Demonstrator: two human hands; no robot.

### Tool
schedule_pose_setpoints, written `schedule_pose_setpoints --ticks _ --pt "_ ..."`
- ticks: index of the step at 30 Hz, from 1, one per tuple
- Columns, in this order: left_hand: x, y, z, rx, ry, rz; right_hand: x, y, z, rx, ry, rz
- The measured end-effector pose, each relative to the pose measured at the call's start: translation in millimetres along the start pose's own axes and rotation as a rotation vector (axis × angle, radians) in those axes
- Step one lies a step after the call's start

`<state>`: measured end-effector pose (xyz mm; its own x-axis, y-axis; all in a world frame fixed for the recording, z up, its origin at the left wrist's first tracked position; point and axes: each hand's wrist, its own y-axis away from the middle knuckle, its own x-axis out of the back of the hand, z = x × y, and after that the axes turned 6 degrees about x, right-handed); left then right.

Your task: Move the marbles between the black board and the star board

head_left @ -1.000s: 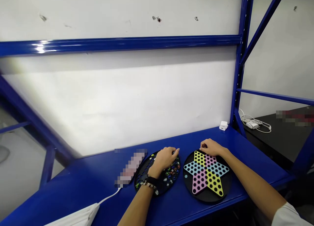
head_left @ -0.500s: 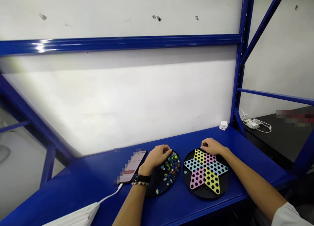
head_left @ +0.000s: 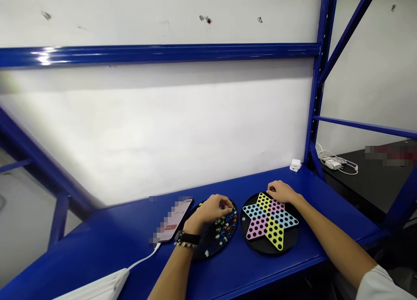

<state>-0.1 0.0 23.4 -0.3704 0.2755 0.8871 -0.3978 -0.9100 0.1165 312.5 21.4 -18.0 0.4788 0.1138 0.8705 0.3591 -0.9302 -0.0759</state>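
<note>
A round black tray (head_left: pixel 208 248) holding several coloured marbles (head_left: pixel 226 226) lies on the blue shelf. My left hand (head_left: pixel 211 209) rests over the tray's far part, fingers curled down among the marbles. To its right lies a round black board with a pastel star of holes (head_left: pixel 269 222). My right hand (head_left: pixel 280 191) rests curled at the board's far edge, by the yellow point. What either hand holds is hidden. A dark watch and bead bracelet sit on my left wrist.
A phone (head_left: pixel 172 219) on a white cable lies left of the tray. A white cloth-like item (head_left: pixel 97 287) sits at the near left. A small white charger (head_left: pixel 295 165) stands by the blue upright. A black table (head_left: pixel 368 174) with cables is at the right.
My left hand moved from the tray's right part to its far left edge, then curled back over the marbles. The right hand stayed at the board's far edge. The view shifted slightly.
</note>
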Motion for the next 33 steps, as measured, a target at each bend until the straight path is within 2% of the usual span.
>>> schedule_pose_setpoints --ticks 4,10,16,33 --pt "-1.7 2 7 -0.011 -0.058 -0.066 -2 -1 2 0.008 -0.006 -0.002" --pt "-5.0 9 17 0.097 -0.260 0.011 -2 -1 5 0.015 -0.010 -0.006" --pt "-9.2 6 19 0.085 -0.213 -0.007 -3 -2 6 0.017 -0.006 -0.008" --pt "-5.1 9 22 0.067 -0.147 -0.088 0 0 2 0.016 -0.011 -0.016"
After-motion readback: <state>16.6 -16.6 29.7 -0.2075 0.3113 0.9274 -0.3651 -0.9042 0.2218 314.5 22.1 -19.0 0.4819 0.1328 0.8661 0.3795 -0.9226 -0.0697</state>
